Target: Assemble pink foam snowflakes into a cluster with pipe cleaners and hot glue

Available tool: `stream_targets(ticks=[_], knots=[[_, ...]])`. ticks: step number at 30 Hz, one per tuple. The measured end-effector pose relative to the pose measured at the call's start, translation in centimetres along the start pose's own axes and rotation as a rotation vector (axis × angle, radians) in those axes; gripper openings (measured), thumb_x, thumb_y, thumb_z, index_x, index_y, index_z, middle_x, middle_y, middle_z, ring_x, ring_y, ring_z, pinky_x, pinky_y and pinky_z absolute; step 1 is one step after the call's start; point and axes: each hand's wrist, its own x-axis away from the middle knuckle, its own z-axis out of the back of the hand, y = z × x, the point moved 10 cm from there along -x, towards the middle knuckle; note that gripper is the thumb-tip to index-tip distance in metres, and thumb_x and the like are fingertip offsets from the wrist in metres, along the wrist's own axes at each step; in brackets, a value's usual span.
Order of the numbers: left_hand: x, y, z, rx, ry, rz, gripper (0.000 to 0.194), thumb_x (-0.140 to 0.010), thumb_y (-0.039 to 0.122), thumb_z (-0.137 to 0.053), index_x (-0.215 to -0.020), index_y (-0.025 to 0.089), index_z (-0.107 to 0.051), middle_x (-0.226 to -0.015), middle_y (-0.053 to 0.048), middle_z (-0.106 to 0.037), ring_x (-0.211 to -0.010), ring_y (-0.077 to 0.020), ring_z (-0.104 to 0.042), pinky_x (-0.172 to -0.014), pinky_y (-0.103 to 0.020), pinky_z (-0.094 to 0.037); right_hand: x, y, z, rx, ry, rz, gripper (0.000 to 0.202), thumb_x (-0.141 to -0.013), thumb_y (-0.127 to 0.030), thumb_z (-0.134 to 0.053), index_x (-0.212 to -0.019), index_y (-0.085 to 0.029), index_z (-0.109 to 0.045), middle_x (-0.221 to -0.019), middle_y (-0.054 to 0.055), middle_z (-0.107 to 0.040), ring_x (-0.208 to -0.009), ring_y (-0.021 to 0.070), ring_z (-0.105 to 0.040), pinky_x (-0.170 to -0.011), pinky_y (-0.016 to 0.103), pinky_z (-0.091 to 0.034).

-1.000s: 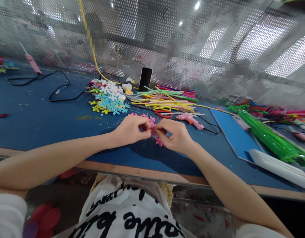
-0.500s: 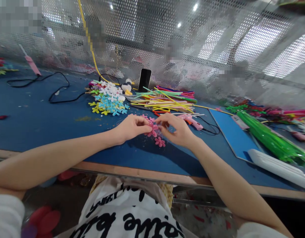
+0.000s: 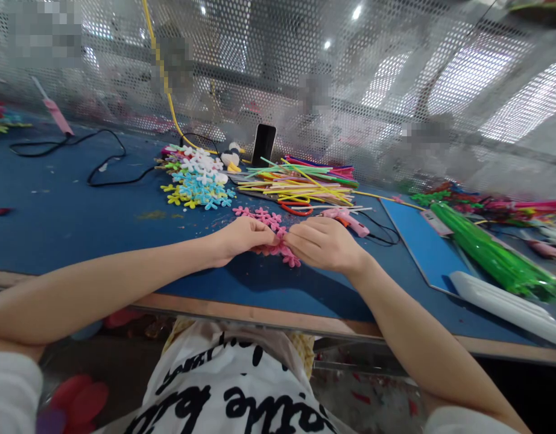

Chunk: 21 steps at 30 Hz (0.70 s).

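My left hand (image 3: 247, 237) pinches a pink flower (image 3: 278, 236) of fuzzy petals, just above the blue table. From the other side my right hand (image 3: 321, 242) is closed on the edge of that flower, its fingertips almost meeting the left ones. More pink flowers (image 3: 262, 215) lie in a row behind my hands, and another pink flower (image 3: 290, 258) shows below my fingers. My fingers hide part of the held flower.
White, blue and yellow flowers (image 3: 199, 178) are piled behind my left hand. Colourful pipe cleaners (image 3: 305, 184), orange-handled scissors (image 3: 296, 208) and a pink glue gun (image 3: 348, 221) lie beyond my right hand. A phone (image 3: 263, 144) stands at the back. Right are a blue board (image 3: 423, 241) and green package (image 3: 495, 250).
My right hand has moved in to the left, and its fingers have closed at the pink flower. My left hand has lowered slightly, uncovering more pink flowers and the scissor handles behind.
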Motion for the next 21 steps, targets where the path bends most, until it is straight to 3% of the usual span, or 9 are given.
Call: stream_targets(ticks=[7, 10, 14, 16, 18, 21], knots=[[1.4, 4.2, 0.0, -0.426, 0.054, -0.359, 0.013, -0.073, 0.026, -0.067, -0.069, 0.015, -0.069, -0.064, 0.000, -0.068, -0.059, -0.0107, -0.055, -0.057, -0.022, -0.040, 0.6, 2.4, -1.4, -0.502, -0.004, -0.367, 0.016, -0.092, -0.013, -0.053, -0.079, -0.020, -0.059, -0.072, 0.003, -0.063, -0.064, 0.0132, -0.054, -0.059, 0.026, -0.040], [2.9, 6.0, -0.1, -0.568, 0.136, -0.558, 0.010, -0.077, 0.023, -0.064, -0.071, 0.016, -0.068, -0.067, 0.001, -0.070, -0.061, -0.0107, -0.058, -0.061, -0.022, -0.042, 1.0, 3.9, -2.5, -0.742, -0.023, -0.639, 0.019, -0.090, -0.019, -0.055, -0.071, -0.020, -0.058, -0.065, 0.001, -0.058, -0.060, 0.0121, -0.049, -0.057, 0.026, -0.039], [4.6, 7.4, -0.9, -0.806, 0.231, -0.787, 0.010, -0.079, 0.020, -0.064, -0.070, 0.018, -0.068, -0.070, 0.000, -0.073, -0.067, -0.0132, -0.063, -0.069, -0.025, -0.043, 2.8, 4.3, -5.5, -1.105, -0.179, -1.065, 0.027, -0.085, -0.032, -0.061, -0.063, -0.018, -0.055, -0.057, -0.003, -0.049, -0.051, 0.0090, -0.041, -0.048, 0.024, -0.031], [4.9, 7.4, -1.1, -0.828, 0.233, -0.818, 0.009, -0.079, 0.019, -0.064, -0.071, 0.018, -0.069, -0.071, 0.000, -0.073, -0.068, -0.0133, -0.064, -0.071, -0.025, -0.043, 4.1, 3.7, -6.8, -1.308, -0.244, -1.262, 0.028, -0.081, -0.037, -0.064, -0.063, -0.018, -0.055, -0.052, -0.006, -0.042, -0.047, 0.0072, -0.034, -0.045, 0.022, -0.025], [4.4, 7.0, -0.9, -0.754, 0.212, -0.756, 0.009, -0.079, 0.019, -0.064, -0.073, 0.017, -0.070, -0.071, 0.000, -0.073, -0.066, -0.0122, -0.064, -0.068, -0.024, -0.044, 5.0, 2.9, -7.7, -1.472, -0.305, -1.392, 0.030, -0.080, -0.043, -0.066, -0.067, -0.018, -0.057, -0.050, -0.008, -0.035, -0.044, 0.0058, -0.026, -0.042, 0.022, -0.019], [3.0, 5.6, 0.1, -0.572, 0.190, -0.544, 0.010, -0.079, 0.022, -0.066, -0.074, 0.016, -0.071, -0.068, 0.000, -0.072, -0.061, -0.0113, -0.061, -0.060, -0.022, -0.044, 5.1, 3.3, -7.5, -1.440, -0.314, -1.355, 0.035, -0.082, -0.050, -0.066, -0.072, -0.018, -0.059, -0.052, -0.008, -0.036, -0.044, 0.0064, -0.027, -0.043, 0.023, -0.019]])
